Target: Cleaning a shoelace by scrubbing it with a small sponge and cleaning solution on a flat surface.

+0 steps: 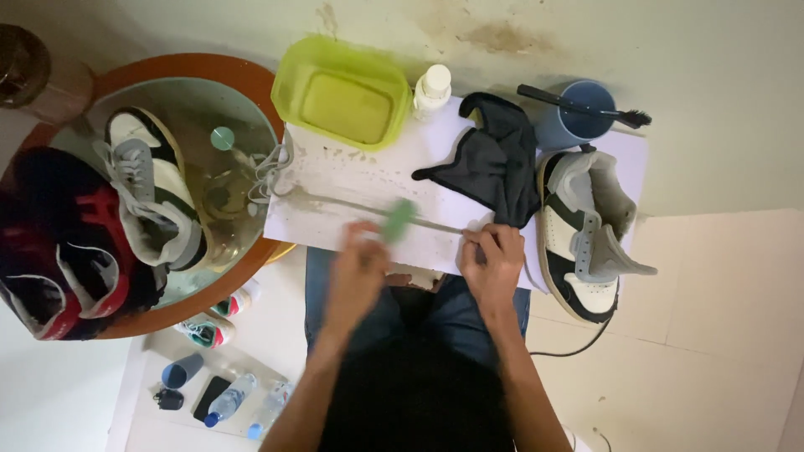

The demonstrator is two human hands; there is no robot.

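My left hand [358,266] is blurred with motion and grips a small green brush [399,219] over a long grey shoelace [335,201] stretched across a white board [368,172]. My right hand [492,259] presses the lace's end down at the board's near edge. A dark cloth [494,163] lies just beyond that hand. A white and dark green sneaker [586,234] without its lace rests at the board's right end.
A yellow-green tub [343,92], a white bottle [433,88] and a blue cup [578,113] with a black brush stand behind the board. A round basin [209,176] at left holds water and a matching sneaker [151,188]. Red-black shoes [59,243] sit left of it. Bottles lie on the floor.
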